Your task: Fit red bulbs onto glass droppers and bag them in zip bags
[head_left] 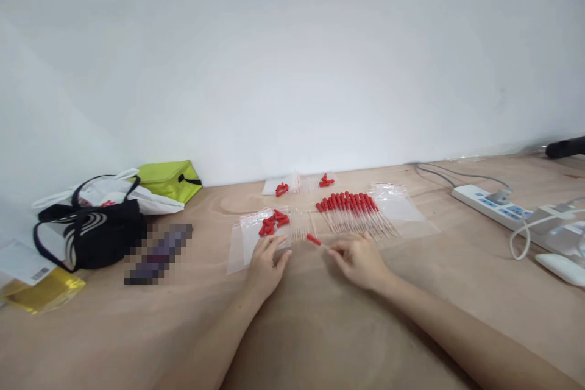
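Note:
My right hand [359,258] pinches a thin wooden stick with a red tip [313,239], which points left over the table. Beside it, my left hand [267,263] rests low with thumb and fingers apart, and nothing shows in its grasp. Just beyond the left fingers, loose red caps [274,223] lie on a clear plastic bag [249,233]. Several plain wooden sticks [300,225] lie between the hands, a little farther back. Past the right hand, many red-tipped sticks [347,204] are laid side by side, tips toward the wall.
Small groups of red caps [326,181] lie farther back near the wall. Clear bags [397,204] are at right. A white power strip [491,202] with cables is far right. A black bag [107,231] and a lime-green bag [167,178] stand left, near a blurred-out item [158,256].

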The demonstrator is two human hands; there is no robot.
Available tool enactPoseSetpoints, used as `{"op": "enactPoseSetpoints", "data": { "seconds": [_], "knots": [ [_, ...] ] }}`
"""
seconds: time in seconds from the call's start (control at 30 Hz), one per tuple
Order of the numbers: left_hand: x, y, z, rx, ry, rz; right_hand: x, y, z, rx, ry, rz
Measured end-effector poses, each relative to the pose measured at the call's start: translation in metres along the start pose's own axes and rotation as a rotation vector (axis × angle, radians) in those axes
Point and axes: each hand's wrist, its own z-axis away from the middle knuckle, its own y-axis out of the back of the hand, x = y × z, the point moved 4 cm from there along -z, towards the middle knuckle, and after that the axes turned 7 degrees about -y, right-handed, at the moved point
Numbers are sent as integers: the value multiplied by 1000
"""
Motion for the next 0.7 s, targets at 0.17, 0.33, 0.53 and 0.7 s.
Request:
{"op": "enactPoseSetpoints", "data": {
  "seconds": [0.17,0.33,0.53,0.7],
  "knots": [
    [-14,-3,0,-70,121,-88,26,-1,-42,187,-412,-11],
    [-13,-5,1,-100,133,-87,30,-13,-72,276,-563,81],
    [-10,-4,1,-121,126,-74,33,-22,-79,290,-575,166],
    [-17,-2,-1,-55,195,-83,21,-23,-74,309,-449,181]
  ]
}}
